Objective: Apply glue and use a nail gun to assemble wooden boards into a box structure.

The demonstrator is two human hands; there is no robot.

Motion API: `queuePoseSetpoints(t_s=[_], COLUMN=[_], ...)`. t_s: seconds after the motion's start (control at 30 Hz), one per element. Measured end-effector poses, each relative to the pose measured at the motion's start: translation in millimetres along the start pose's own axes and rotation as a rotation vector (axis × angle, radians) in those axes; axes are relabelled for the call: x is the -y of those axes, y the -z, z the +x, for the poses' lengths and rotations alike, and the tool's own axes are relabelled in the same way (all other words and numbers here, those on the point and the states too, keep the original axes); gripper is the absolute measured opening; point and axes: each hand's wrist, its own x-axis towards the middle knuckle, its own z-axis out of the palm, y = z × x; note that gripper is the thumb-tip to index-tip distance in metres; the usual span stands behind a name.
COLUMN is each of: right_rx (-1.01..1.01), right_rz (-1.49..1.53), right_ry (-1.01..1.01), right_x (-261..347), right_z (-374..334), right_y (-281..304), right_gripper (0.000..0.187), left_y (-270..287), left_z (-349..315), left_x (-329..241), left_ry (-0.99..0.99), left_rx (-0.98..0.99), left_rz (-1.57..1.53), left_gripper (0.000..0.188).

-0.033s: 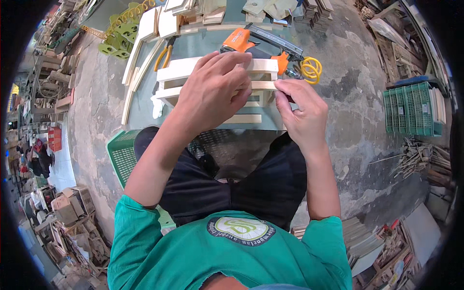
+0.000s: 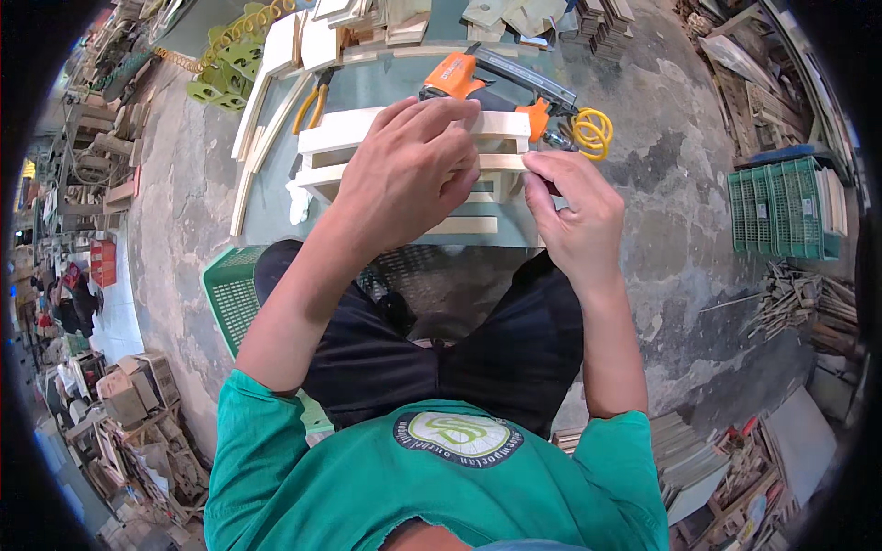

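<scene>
A pale wooden slatted frame point(image 2: 331, 138) lies on a grey-green work table point(image 2: 377, 87) in front of me. My left hand point(image 2: 413, 170) rests on top of the frame, fingers curled over its upper slats, pressing it down. My right hand point(image 2: 570, 216) pinches the right end of a middle slat point(image 2: 501, 163) between thumb and fingers. Whether a small item sits in those fingers is hidden. Just behind the frame lies an orange nail gun point(image 2: 459, 78) with a yellow coiled hose point(image 2: 593, 133).
Yellow-handled pliers point(image 2: 312, 106) and long wood strips point(image 2: 253, 138) lie at the table's left. Cut wood pieces point(image 2: 404, 23) are stacked at the back. A green plastic crate point(image 2: 230, 294) stands by my left knee, another point(image 2: 781, 207) on the concrete floor at right, near scrap wood point(image 2: 799, 298).
</scene>
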Motion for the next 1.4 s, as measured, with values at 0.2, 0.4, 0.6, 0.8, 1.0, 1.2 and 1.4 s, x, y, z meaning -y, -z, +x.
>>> queuePoseSetpoints(t_s=[0.2,0.4,0.6,0.8,1.0,1.2,1.4], right_rx=[-0.012,-0.013,-0.026,-0.095,-0.2,-0.326,-0.31], right_rz=[-0.057,-0.107,-0.091,-0.076,0.224,0.46,0.746], right_ry=[0.023,0.071,0.06,0.11,-0.137,-0.296,-0.399], right_x=[-1,0,-1,-5,-3,0,3], right_z=[1,2,0,-1,-27,-43,-38], right_y=[-2,-1,-3,-8,-26,-35,-35], right_gripper=[0.024,0.024,0.024,0.023,0.033,0.039,0.046], left_y=[-1,-1,1,1,5,4,4], left_z=[0,0,1,2,0,3,4], left_x=[1,1,0,0,-4,-4,-5], left_ry=[-0.007,-0.024,-0.024,-0.03,-0.024,-0.04,-0.025], left_rx=[-0.035,-0.02,-0.003,-0.014,-0.002,0.009,0.003], left_rz=[0.028,0.022,0.018,0.009,0.022,-0.01,-0.011], left_gripper=[0.014,0.018,0.018,0.018,0.02,0.023,0.022])
